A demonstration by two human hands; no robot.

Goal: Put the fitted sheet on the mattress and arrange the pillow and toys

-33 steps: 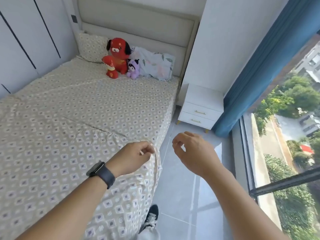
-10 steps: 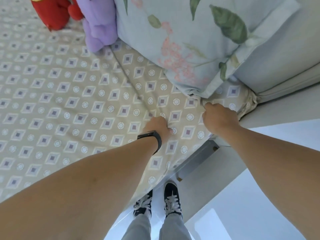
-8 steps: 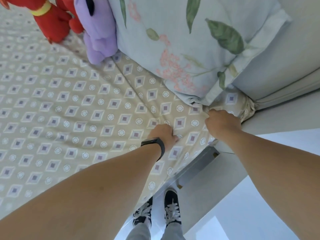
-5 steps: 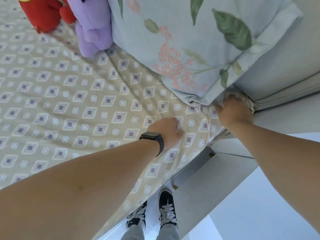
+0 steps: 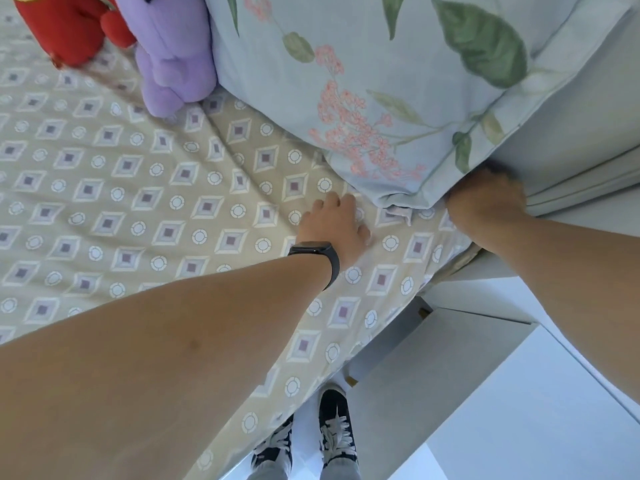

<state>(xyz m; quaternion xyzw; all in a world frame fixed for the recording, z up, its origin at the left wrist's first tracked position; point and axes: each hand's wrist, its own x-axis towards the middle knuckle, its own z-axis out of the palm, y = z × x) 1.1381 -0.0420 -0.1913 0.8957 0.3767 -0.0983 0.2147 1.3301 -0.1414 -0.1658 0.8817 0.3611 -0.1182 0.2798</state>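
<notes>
Left hand [image 5: 334, 225] rests flat, fingers relaxed, on the patterned fitted sheet [image 5: 138, 202] covering the mattress. Right hand [image 5: 485, 199], at three o'clock, grasps the sheet corner beneath the floral pillow [image 5: 381, 81].

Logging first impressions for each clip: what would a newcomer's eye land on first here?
Two bare forearms reach in from the bottom edge across the patterned fitted sheet. The left hand presses on the sheet, and the right hand is pushed in at the bed corner under the floral pillow. At upper left a purple plush toy sits against the pillow, with a red plush toy beside it.
</notes>
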